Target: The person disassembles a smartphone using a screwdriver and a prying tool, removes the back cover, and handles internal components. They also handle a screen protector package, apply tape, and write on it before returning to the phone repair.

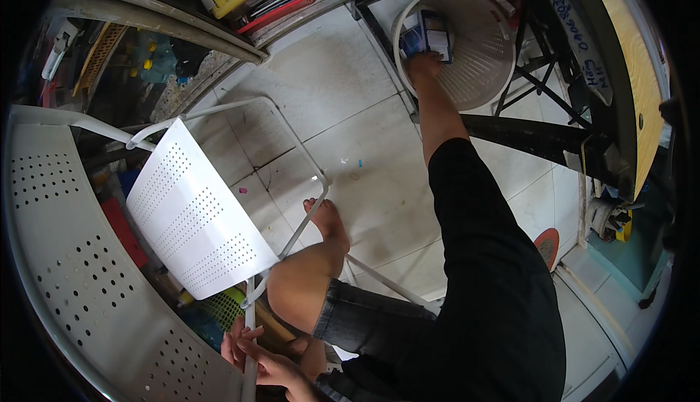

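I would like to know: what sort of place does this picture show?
Perhaps a cluttered corner of a small shop or home, though I cannot say which. A packed red tray, a white perforated chair panel and a pale bin share a tiled floor.

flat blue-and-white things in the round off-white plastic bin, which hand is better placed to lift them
Probably the right hand: it is inside the bin, at the flat things; the left hand is far off, by a white metal tube.
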The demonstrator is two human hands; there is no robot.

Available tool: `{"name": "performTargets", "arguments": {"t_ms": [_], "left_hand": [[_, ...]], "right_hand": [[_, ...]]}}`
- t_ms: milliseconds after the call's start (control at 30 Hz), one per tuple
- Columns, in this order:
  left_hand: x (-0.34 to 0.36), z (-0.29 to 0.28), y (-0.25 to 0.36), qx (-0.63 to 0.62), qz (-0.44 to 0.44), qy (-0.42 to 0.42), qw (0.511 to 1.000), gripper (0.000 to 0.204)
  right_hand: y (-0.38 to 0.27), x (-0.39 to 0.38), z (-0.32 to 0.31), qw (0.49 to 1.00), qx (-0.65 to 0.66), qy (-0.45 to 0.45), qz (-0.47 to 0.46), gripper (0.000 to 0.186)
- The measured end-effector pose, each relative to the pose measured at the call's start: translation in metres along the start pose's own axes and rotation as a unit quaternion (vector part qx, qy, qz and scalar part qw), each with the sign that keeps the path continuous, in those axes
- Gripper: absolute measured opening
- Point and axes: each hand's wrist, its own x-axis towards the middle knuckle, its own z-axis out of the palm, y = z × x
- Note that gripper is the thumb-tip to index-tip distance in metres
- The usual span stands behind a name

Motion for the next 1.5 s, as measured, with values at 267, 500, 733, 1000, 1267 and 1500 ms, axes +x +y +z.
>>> {"name": "performTargets", "arguments": {"t_ms": [267,500,733,1000,1267,1500], "left_hand": [[-0.001,0.006,0.008,0.025,-0.048,0.037,0.998,0.03],[0.001,0.007,0.004,-0.006,-0.007,0.03,1.0,0.03],[-0.001,0.014,0.003,0.024,-0.041,0.068,0.997,0.029],[0.0,0.026,0.015,-0.065,-0.059,0.091,0.992,0.029],[0.002,0.03,0.013,-0.072,-0.042,0.101,0.991,0.034],[0.0,0.031,0.015,-0.058,-0.072,0.115,0.989,0.022]], "right_hand": [[0.006,-0.006,-0.011,0.997,0.009,-0.082,0.01,0.086],[0.005,0.002,0.005,0.998,0.01,0.046,0.051,0.077],[0.02,-0.022,-0.022,0.965,0.179,0.191,-0.018,0.035],[0.034,-0.022,-0.012,0.781,0.573,0.221,0.114,0.033],[0.051,0.027,0.035,0.759,0.62,0.16,0.121,0.032],[0.04,0.021,0.029,0.677,0.708,0.152,0.134,0.032]]}}
